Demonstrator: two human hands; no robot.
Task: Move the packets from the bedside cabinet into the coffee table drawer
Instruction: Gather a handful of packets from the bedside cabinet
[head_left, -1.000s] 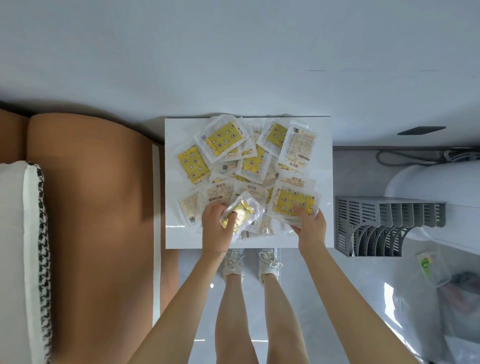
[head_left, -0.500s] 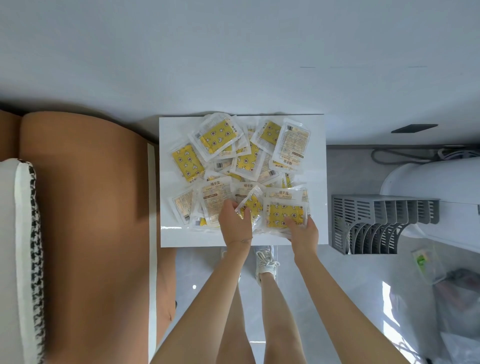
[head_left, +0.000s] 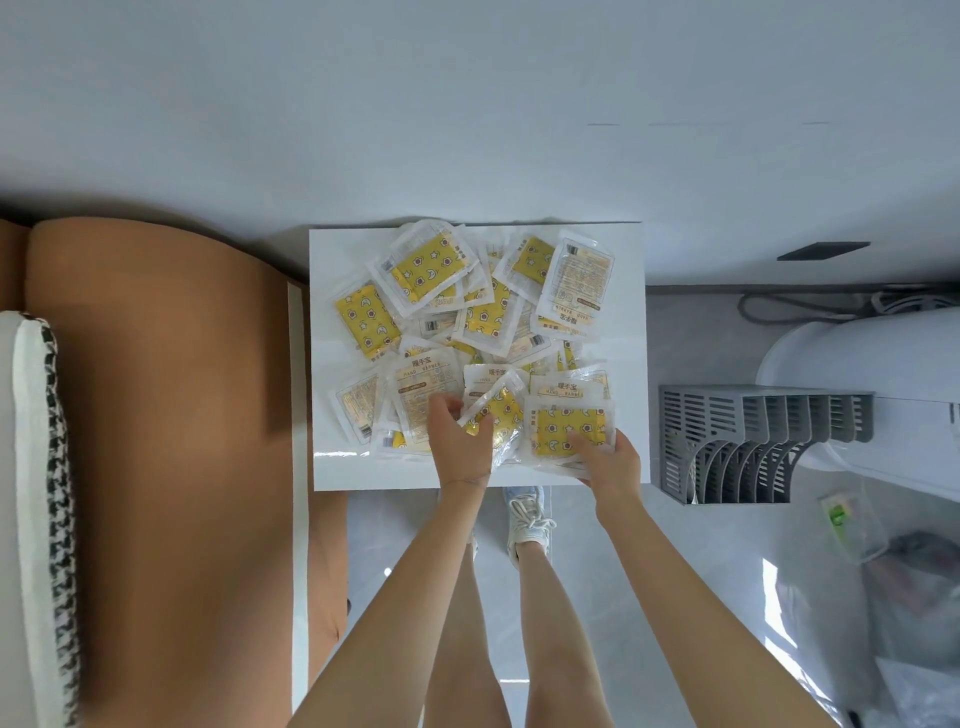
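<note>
Closest to me, my right hand (head_left: 605, 457) is pinching a small stack of packets (head_left: 569, 428) at the front edge of the bedside cabinet (head_left: 631, 338), and my left hand (head_left: 460, 439) has its fingers closed on one crinkly packet (head_left: 496, 410) just beside it. That plastic looks slippery, so the stack could fan out and drop. Further back, the loose heap (head_left: 467, 306) might slide if bumped.
</note>
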